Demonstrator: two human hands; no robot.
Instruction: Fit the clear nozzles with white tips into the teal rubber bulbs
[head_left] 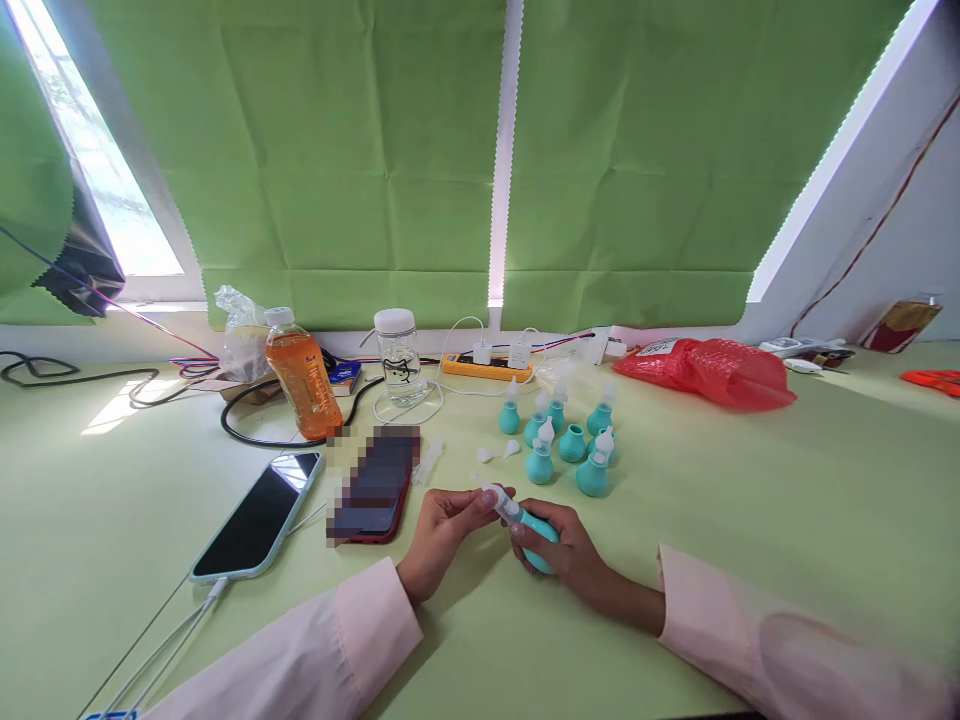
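A teal bulb nasal aspirator (541, 530) lies tilted in my right hand (566, 548), whose fingers wrap round the bulb. At its upper left end, the whitish tip is pinched between the thumb and fingers of my left hand (459, 525). Just beyond my hands stand several teal bulb aspirators with clear and white tips, among them a near one (538, 464) and one at the right (592, 474). One teal bulb (572, 443) there has no tip on it. Two small white tips (499, 452) lie loose left of the group.
Left of my hands lie a dark phone in a red case (379, 490) and a charging phone (259, 515). Behind them stand an orange drink bottle (304, 380) and a clear jar (400, 360). A yellow power strip (465, 367) and red plastic bag (705, 372) are at the back.
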